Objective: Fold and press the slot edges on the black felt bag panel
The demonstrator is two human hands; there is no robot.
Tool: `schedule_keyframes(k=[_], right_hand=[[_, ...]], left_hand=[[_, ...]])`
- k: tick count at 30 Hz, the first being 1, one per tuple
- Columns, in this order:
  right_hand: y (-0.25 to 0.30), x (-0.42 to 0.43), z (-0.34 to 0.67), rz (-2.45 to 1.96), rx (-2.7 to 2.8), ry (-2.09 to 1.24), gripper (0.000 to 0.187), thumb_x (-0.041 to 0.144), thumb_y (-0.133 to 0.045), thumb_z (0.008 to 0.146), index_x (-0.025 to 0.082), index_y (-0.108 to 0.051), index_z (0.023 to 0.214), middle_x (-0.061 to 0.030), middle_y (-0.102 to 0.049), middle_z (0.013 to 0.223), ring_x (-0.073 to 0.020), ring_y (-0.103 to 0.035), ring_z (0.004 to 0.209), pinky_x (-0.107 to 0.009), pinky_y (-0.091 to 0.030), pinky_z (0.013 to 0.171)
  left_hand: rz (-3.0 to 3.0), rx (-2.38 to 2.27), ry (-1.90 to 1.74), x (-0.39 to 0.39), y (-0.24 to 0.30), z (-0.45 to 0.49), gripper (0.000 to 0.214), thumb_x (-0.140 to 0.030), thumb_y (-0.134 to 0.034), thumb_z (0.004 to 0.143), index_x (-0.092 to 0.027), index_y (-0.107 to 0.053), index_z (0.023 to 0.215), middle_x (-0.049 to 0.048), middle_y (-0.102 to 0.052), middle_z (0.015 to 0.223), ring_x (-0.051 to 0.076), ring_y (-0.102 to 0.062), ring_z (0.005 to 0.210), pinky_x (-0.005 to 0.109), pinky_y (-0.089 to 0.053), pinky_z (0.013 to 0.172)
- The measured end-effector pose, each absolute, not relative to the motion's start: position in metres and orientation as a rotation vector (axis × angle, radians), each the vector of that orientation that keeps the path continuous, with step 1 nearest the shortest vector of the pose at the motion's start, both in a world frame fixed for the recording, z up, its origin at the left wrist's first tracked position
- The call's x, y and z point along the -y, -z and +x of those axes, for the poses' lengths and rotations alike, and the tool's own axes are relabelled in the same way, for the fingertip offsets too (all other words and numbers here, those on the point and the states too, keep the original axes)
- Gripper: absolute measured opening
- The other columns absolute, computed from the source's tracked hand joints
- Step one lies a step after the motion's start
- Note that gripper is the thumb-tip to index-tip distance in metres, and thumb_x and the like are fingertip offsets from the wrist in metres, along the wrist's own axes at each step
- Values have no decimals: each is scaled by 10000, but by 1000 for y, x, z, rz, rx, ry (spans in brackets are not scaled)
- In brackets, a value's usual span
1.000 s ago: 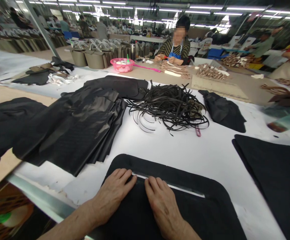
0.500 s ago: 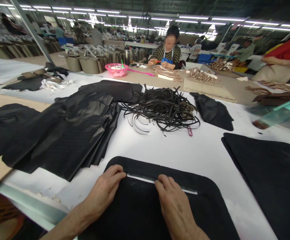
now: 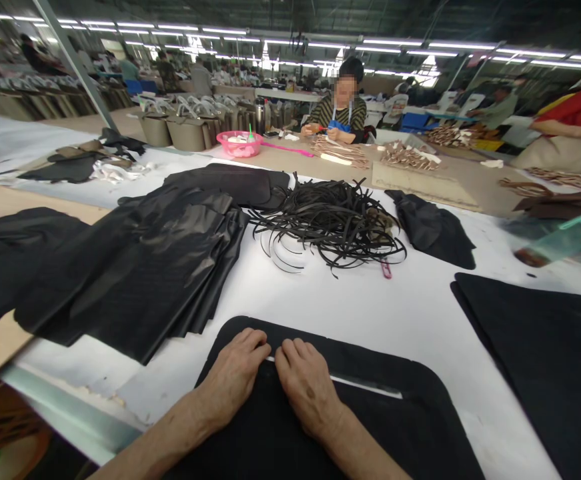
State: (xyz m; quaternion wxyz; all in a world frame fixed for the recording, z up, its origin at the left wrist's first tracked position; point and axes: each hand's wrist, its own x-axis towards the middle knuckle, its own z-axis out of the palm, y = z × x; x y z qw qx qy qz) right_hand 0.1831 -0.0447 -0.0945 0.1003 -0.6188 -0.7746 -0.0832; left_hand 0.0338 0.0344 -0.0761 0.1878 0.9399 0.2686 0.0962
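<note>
A large black panel (image 3: 410,433) with rounded corners lies on the white-covered table in front of me. Near its far edge runs a long narrow slit (image 3: 370,387) that shows white. My left hand (image 3: 237,373) grips the panel at the left part of this slit, fingers curled and pressed together. Close beside it, my right hand (image 3: 307,387) has its fingers bent over the slit's edge, with the thumb mostly hidden. Only a small gap separates the two hands. To the right of them the slit is uncovered.
Black sheets (image 3: 140,273) are stacked at left. Beyond my hands lies a heap of thin black strips (image 3: 333,220) with a pink clip (image 3: 386,269). More black panels (image 3: 535,347) and a teal-lidded bottle (image 3: 565,240) are at right. A co-worker (image 3: 345,110) sits opposite, behind a pink basin (image 3: 240,149).
My right hand has slid left along the slit, close to my left hand, uncovering more of its right part. My left hand has shifted slightly right. The view has moved a little.
</note>
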Motion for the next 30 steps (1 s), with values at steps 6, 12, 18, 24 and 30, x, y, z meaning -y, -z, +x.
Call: schedule_keyframes(k=[6, 12, 18, 24, 30], right_hand=[[79, 38, 196, -1892, 2165, -108, 114, 109, -550, 832, 204, -538, 771, 5, -549, 819, -157, -494, 774, -275, -364, 649], [74, 39, 198, -1881, 2068, -224, 71, 142, -559, 848, 206, -558, 817, 14, -551, 847, -142, -497, 803, -254, -376, 688], [83, 45, 196, -1948, 2127, 15, 84, 145, -588, 820, 210, -537, 806, -5, -538, 840, -186, -467, 787, -316, -348, 687], [83, 66, 217, -2007, 2066, 1, 118, 90, -529, 839, 202, -562, 821, -16, -533, 828, -179, -458, 771, -307, -347, 697], [74, 82, 236, -2113, 1814, -231, 131, 101, -521, 852, 201, -560, 777, -3, -538, 829, -166, -474, 788, -285, -363, 713]], left_hand=[[2714, -738, -298, -38, 78, 39, 182, -108, -408, 876, -182, -574, 858, 41, -561, 913, 195, -500, 865, 352, -475, 781], [2699, -736, -335, -40, 80, 40, 183, -97, -413, 875, -181, -573, 848, 34, -562, 904, 183, -497, 856, 322, -471, 772], [2682, -755, -357, -41, 83, 42, 222, -54, -393, 863, -185, -570, 837, 25, -561, 886, 178, -501, 850, 309, -466, 764], [2685, -728, -409, -42, 88, 39, 214, -114, -364, 897, -192, -560, 933, 40, -566, 930, 190, -505, 873, 334, -461, 787], [2627, -755, -414, -43, 83, 42, 213, -123, -355, 887, -192, -545, 820, 42, -548, 903, 185, -509, 840, 326, -453, 748]])
